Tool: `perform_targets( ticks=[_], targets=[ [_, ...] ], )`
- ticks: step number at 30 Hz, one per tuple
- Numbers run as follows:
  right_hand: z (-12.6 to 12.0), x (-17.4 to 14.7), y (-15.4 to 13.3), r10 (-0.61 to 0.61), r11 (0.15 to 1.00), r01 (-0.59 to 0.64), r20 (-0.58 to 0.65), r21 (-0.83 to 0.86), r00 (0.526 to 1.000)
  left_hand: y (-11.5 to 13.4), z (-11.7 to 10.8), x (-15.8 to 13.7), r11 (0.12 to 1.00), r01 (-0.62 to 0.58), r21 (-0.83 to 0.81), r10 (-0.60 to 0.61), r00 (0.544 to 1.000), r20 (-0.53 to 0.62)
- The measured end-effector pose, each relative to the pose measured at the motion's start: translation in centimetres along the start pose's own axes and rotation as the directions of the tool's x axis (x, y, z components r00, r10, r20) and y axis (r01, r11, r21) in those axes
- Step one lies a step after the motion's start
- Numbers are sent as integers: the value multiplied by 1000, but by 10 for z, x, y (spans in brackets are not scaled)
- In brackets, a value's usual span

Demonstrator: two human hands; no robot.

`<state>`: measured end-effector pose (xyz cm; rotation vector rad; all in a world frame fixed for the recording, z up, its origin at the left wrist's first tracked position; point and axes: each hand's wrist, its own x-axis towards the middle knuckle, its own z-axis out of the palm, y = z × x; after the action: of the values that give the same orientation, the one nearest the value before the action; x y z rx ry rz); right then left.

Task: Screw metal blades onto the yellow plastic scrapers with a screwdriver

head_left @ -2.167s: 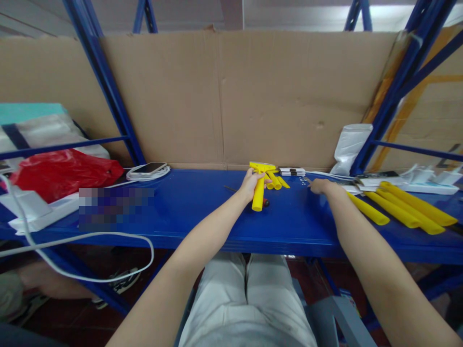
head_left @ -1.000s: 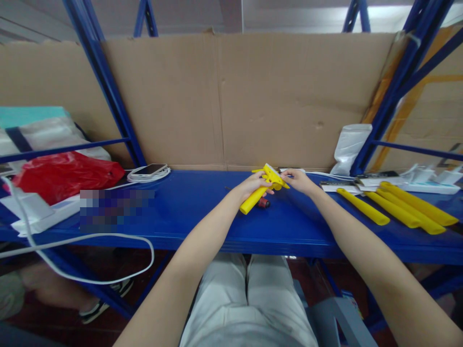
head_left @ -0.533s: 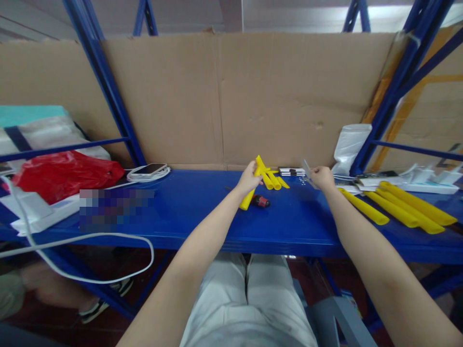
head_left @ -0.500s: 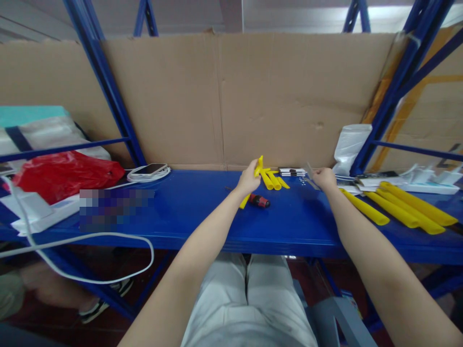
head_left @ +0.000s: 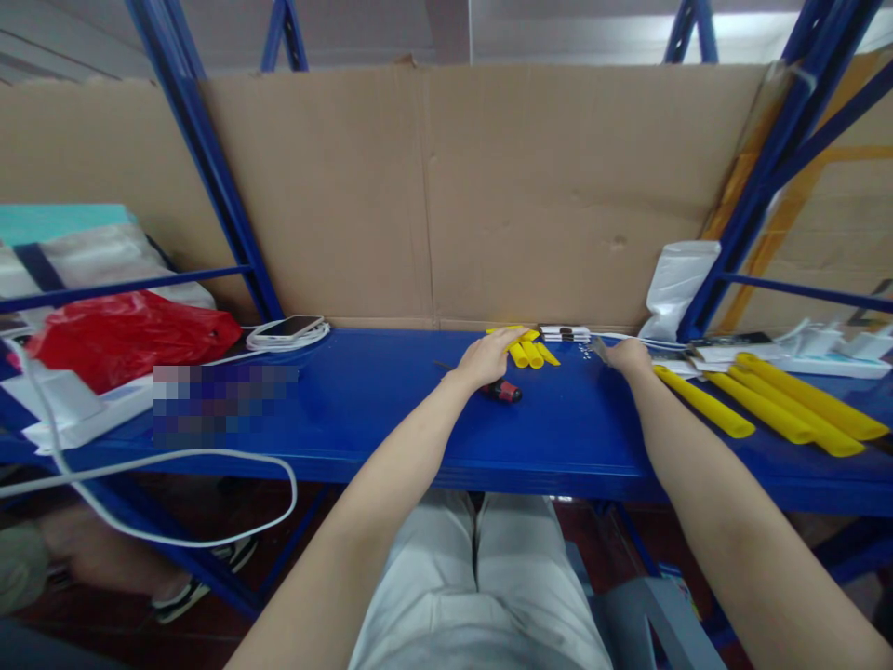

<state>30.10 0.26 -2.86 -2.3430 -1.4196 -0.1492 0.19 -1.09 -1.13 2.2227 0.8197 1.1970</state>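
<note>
Stretched left hand [head_left: 486, 363] over yellow tubes [head_left: 526, 355] near back edge of tabletop [head_left: 377, 391], hid part of red-black tool [head_left: 506, 392], set right hand [head_left: 626, 357] at blurred grey strip [head_left: 599, 348], could not tell fingers clamped from apart on either, could not see inside red bag [head_left: 136, 337].

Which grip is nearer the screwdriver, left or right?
Left. The left grip is close beside the screwdriver, hiding part of it; the right grip is well off to its right.
</note>
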Motion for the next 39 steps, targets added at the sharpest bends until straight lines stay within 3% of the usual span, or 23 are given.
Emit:
perform_targets(
  ticks=[3, 7, 14, 27, 39],
  targets=[
    [-7, -9, -8, 160, 986, -162, 64, 34, 985, -6, -1, 2, 948, -98, 301, 65, 991, 118],
    [-10, -16, -14, 172, 984, -175, 67, 42, 983, -10, -1, 3, 880, -177, 441, 118, 980, 159],
    [-10, -24, -20, 93, 993, -91, 30, -76, 995, -9, -1, 3, 865, -179, 469, 113, 980, 165],
    [-23, -29, -26, 77, 982, -44, 178, -184, 981, -8, -1, 3, 876, -170, 452, 105, 980, 167],
    [-26, -31, -29, 77, 984, -43, 189, -174, 979, -4, -2, 0, 837, -167, 522, 97, 982, 159]
  ],
)
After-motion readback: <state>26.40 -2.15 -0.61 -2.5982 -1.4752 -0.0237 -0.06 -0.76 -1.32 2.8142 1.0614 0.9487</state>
